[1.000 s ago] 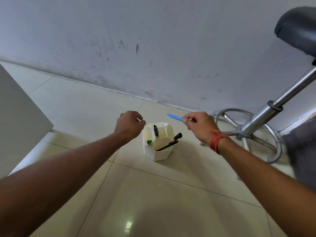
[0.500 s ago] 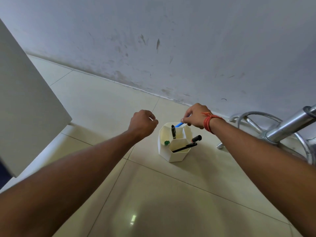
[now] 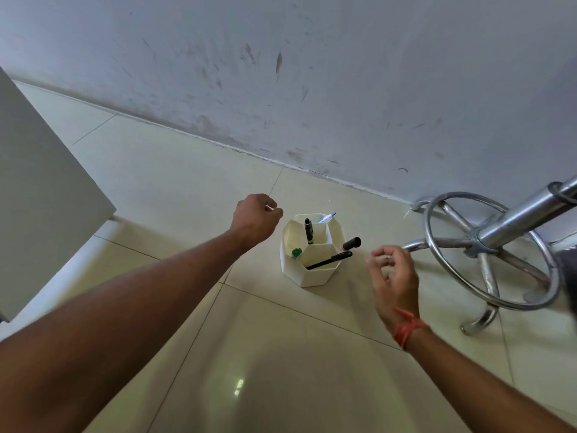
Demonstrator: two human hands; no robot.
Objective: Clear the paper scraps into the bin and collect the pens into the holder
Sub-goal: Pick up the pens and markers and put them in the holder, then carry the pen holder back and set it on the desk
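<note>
A white hexagonal pen holder [image 3: 313,278] stands on the tiled floor. A blue-and-white pen [image 3: 327,217] and a black pen [image 3: 308,231] sit in its back compartments. A green-capped item [image 3: 296,252] is in the left one. A thin black pen [image 3: 329,261] and a black marker [image 3: 352,243] lean out to the right. My left hand [image 3: 256,220] hovers just left of the holder as a closed fist, with a small white bit like a paper scrap [image 3: 269,208] showing at the fingertips. My right hand [image 3: 394,276] is to the holder's right, fingers apart and empty.
A chrome stool base with a ring footrest [image 3: 487,251] stands close on the right, its column [image 3: 527,214] slanting up. A scuffed wall [image 3: 312,73] runs behind the holder. A white panel [image 3: 46,198] juts in at the left.
My right hand has let go of the blue pen, which now rests in the holder's back compartment, and has drawn back to the right and opened. My left fist has stayed beside the holder.
</note>
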